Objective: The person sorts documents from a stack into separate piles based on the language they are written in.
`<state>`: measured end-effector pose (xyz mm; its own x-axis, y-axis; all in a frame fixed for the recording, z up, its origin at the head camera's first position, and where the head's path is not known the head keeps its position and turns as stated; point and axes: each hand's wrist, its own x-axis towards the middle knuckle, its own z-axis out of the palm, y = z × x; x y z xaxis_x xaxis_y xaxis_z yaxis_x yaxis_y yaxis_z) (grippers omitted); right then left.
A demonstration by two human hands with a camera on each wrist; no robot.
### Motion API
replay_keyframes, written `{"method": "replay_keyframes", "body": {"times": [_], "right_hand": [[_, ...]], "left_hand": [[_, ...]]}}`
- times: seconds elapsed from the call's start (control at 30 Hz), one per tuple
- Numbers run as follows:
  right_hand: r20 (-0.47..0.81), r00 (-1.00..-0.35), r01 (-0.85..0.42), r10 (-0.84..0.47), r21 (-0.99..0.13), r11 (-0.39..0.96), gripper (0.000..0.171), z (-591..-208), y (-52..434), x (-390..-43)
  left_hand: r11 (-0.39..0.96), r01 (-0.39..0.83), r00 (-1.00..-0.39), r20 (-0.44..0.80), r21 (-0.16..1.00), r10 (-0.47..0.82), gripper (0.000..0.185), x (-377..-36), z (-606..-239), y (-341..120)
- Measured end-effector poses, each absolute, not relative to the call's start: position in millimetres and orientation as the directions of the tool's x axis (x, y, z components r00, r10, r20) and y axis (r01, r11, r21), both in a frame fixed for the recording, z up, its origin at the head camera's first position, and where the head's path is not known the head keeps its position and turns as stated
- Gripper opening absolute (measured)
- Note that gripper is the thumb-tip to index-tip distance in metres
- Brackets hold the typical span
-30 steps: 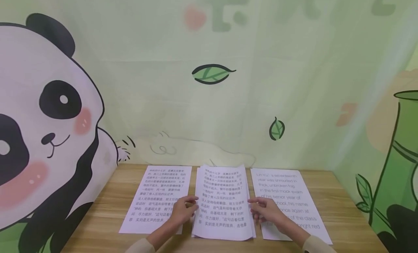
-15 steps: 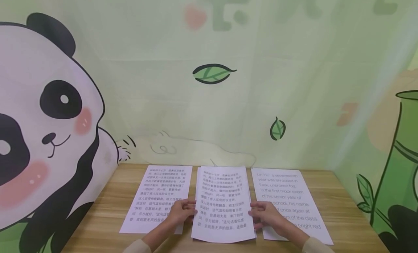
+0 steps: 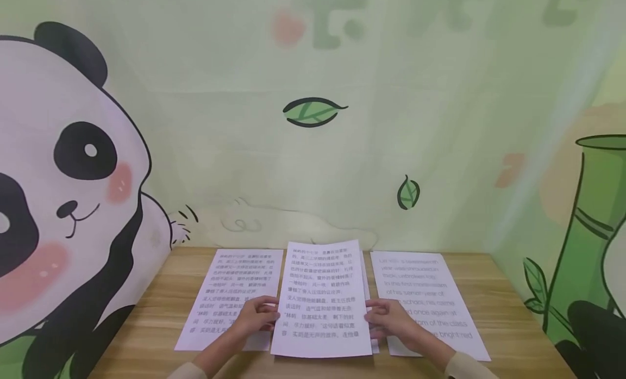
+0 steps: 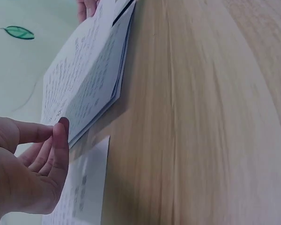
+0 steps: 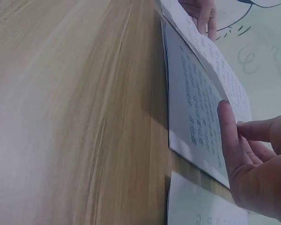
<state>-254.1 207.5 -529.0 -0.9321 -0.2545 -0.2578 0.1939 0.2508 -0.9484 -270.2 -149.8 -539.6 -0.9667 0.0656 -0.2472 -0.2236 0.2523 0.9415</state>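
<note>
1. Wooden table [image 3: 146, 335], head view. Three lots of printed paper lie side by side.
2. Middle stack [image 3: 320, 297]: several sheets with Chinese print, at the table's centre, its near edge at 6 o'clock toward the person. The top sheets are raised off the lower ones, as both wrist views show.
3. Left hand [image 3: 254, 318]: at the stack's 9 o'clock edge. Fingers curled, thumb on top and fingertips [image 4: 63, 129] under the raised sheets, pinching that edge.
4. Right hand [image 3: 391, 320]: at the stack's 3 o'clock edge. Thumb laid along the top sheet, fingers tucked beneath, gripping that edge.
5. Left sheet [image 3: 230, 292]: Chinese print, flat, at 9 o'clock of the stack, partly under the left hand.
6. Right sheet [image 3: 430, 297]: English print, flat, at 3 o'clock, partly under the right hand.
7. Backdrop: panda [image 3: 58, 194] at 9 o'clock, green leaf [image 3: 313, 111] at 12 o'clock.
</note>
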Motion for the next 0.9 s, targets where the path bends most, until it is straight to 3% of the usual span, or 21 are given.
{"method": "replay_keyframes", "body": {"times": [0.37,0.63,0.9], "right_hand": [[-0.231,-0.923,0.175,-0.306,-0.964,0.198,0.051,-527,170,-261],[-0.202,-0.915,0.171,-0.348,-0.978,0.117,0.054,-528,140,-262],[-0.161,-0.902,0.154,-0.400,-0.987,0.050,0.055,-534,118,-260]], "left_hand": [[0.294,-0.231,-0.970,-0.242,0.927,-0.001,0.041,-272,-528,-191],[0.255,-0.212,-0.977,-0.209,0.944,-0.037,0.044,-270,-535,-222],[0.239,-0.170,-0.984,-0.176,0.956,0.006,0.047,-267,-539,-251]]}}
